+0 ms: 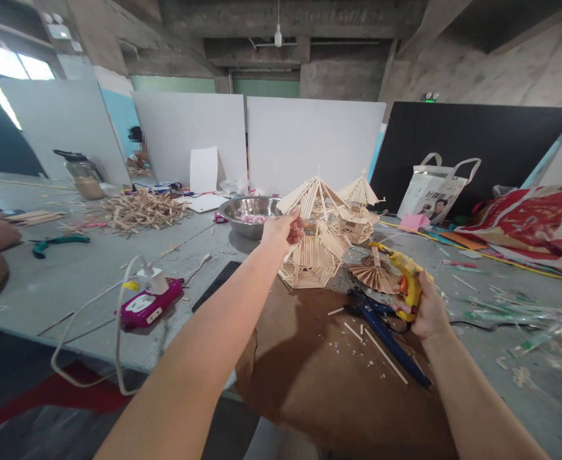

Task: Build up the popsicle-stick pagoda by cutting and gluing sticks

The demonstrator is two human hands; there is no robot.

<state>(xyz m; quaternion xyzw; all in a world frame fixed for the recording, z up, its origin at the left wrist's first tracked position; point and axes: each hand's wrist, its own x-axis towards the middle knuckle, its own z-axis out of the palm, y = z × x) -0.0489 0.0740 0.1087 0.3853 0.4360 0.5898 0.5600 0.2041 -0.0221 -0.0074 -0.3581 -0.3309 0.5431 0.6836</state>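
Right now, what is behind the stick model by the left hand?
A second stick model and, farther back, a white panel. The front model hides part of the second's left side.

Craft workshop: glue gun (411, 282), sticks (139, 211)

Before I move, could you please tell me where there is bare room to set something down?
The brown sheet looks mostly bare between the left forearm and the loose sticks; so does the grey table between the teal pliers and purple power strip. Crowded: around the stick model, blue-handled tool and right hand holding a yellow glue gun.
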